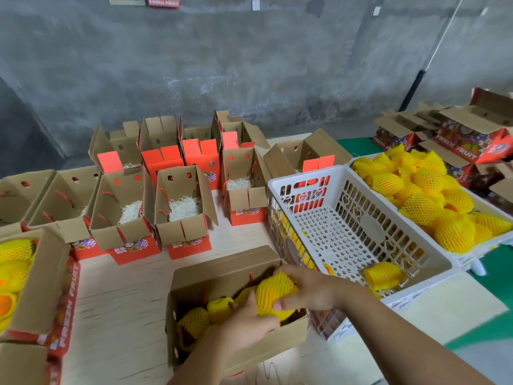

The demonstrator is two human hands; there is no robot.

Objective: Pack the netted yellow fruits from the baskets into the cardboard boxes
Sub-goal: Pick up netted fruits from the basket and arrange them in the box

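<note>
A netted yellow fruit (273,294) is held over the right end of the open cardboard box (222,273) in front of me. My right hand (308,290) grips it from the right side. My left hand (245,326) reaches into the box and touches the fruit from below left. Several netted fruits (194,320) lie inside that box. One netted fruit (383,275) remains in the near white basket (349,218). The far white basket (483,247) is heaped with netted fruits (422,198).
Rows of open cardboard boxes (180,207) lined with straw-like filler stand on the wooden table behind. A box with netted fruits (16,262) sits at the left edge. More printed boxes (472,134) are stacked at the far right by the grey wall.
</note>
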